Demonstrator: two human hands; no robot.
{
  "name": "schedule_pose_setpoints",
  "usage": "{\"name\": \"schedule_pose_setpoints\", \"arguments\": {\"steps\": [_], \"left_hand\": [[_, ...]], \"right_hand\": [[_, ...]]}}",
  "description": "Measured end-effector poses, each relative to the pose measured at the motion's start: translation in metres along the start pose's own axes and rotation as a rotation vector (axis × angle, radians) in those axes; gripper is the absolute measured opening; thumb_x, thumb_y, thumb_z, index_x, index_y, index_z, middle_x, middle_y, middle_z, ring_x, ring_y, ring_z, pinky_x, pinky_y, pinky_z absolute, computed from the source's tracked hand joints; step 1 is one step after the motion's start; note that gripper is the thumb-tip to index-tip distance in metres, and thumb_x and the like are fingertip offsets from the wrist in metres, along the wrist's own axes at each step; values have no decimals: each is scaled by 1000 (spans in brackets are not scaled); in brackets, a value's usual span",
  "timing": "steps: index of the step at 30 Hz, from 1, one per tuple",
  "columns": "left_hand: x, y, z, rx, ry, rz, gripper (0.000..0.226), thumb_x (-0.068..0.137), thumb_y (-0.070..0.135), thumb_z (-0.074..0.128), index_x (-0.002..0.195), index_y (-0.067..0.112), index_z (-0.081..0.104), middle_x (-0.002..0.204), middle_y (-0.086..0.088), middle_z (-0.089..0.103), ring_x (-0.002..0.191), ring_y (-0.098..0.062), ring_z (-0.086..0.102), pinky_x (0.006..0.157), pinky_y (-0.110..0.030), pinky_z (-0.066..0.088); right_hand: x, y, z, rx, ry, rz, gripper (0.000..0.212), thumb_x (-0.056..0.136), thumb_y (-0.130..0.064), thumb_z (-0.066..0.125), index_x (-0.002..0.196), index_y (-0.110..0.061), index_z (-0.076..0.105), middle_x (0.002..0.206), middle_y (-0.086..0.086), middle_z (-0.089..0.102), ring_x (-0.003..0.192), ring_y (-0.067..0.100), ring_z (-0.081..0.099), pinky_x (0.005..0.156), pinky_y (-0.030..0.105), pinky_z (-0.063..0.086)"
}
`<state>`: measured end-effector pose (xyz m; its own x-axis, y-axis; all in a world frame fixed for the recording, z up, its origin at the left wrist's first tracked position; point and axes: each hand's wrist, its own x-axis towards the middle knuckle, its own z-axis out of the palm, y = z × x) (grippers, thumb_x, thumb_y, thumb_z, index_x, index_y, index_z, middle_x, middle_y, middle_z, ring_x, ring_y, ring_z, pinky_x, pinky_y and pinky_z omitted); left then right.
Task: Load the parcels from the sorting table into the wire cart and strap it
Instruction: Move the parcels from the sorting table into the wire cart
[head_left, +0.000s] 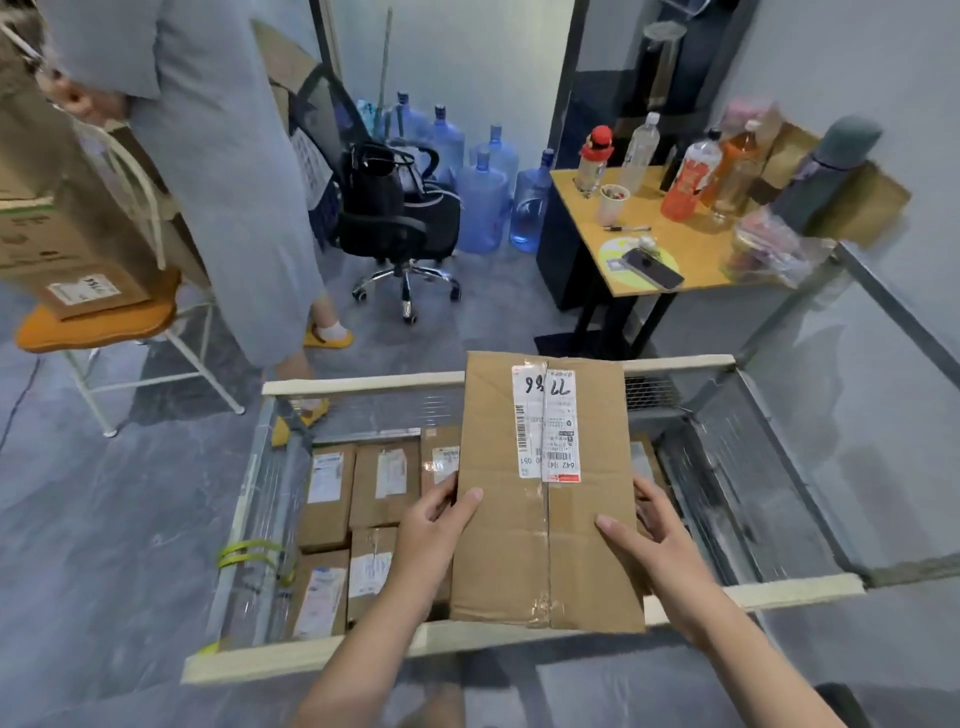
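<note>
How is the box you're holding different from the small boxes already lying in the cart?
The held box is bigger than any of the small boxes. It is up over the cart, gripped by the left hand and right hand; the small boxes lie flat on the cart's floor, side by side. Its label carries large handwritten digits; theirs show none I can make out. All are brown cardboard with white labels.

This looks like the back room of a small parcel depot, half office and half store. A wire cart (363, 383) is packed with taped cardboard parcels (384, 488) bearing barcode labels, and another labelled box (545, 535) is held over it. A large carton (62, 223) sits on a chair (93, 322). Blue water jugs (480, 208) crowd the grey floor beside a black office chair (400, 223), and drink bottles (691, 182) clutter a desk (701, 236).
</note>
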<state>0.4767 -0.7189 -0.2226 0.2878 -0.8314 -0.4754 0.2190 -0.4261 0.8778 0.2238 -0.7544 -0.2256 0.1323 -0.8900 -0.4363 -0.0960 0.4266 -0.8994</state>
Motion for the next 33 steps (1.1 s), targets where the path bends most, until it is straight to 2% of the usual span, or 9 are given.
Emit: {"name": "schedule_pose_setpoints", "arguments": {"steps": [4,6,11,16,20,23,25,28,33], "left_hand": [[41,-8,14,26,-23,-61,33,89,26,71,122,19,69,104,11,75,99,-7,70,92,-30,55],[63,-10,19,27,-33,-89,30,91,25,70,120,19,69,107,8,75,101,-8,70,95,-31,54],[116,-26,42,6,-21,-145,14,93,18,67,101,30,69,85,22,74,80,9,68,66,-7,49],[151,-54,65,63,-90,-248,24,93,28,64,116,28,70,96,20,74,82,13,65,61,-4,45],[174,-87,85,58,-66,-332,18,93,22,64,106,31,70,93,16,73,72,13,64,58,-5,46],[193,-114,102,58,-30,-384,20,93,24,64,99,42,61,84,25,67,72,12,63,59,-6,46],[206,-131,112,56,-10,-415,24,94,30,64,109,46,54,93,24,64,83,7,61,61,-11,45],[233,-161,122,52,16,-456,34,92,32,66,125,36,58,100,16,69,82,0,68,62,-13,51],[283,-205,126,207,-53,-428,60,91,34,68,145,36,43,110,23,63,91,6,63,63,-7,50]], "right_hand": [[36,7,-5,15,27,66,70,74,-30,80,135,-42,48,131,-11,62,120,10,60,95,37,52],[56,11,-6,-3,40,97,70,75,-31,82,134,-45,47,132,-11,61,122,12,59,99,42,51],[105,16,-18,-83,69,174,63,80,-27,78,131,-45,47,126,-14,65,110,13,66,86,44,57],[144,36,-42,-128,89,250,57,82,-20,75,128,-43,49,121,-12,68,106,15,68,81,44,58],[172,64,-56,-145,97,318,54,87,-11,71,128,-40,49,115,-10,71,98,13,70,72,38,57],[197,95,-67,-141,94,370,56,88,-12,70,132,-36,47,113,-11,71,103,18,68,73,40,56],[216,116,-73,-138,85,412,55,88,-13,70,131,-38,47,112,-11,71,105,20,68,73,40,55],[251,146,-80,-132,68,460,57,86,-12,72,130,-39,47,116,-10,70,105,18,67,75,36,54],[306,188,-85,-143,28,476,57,88,-11,70,131,-38,43,117,-17,64,91,1,68,64,23,52]]}}
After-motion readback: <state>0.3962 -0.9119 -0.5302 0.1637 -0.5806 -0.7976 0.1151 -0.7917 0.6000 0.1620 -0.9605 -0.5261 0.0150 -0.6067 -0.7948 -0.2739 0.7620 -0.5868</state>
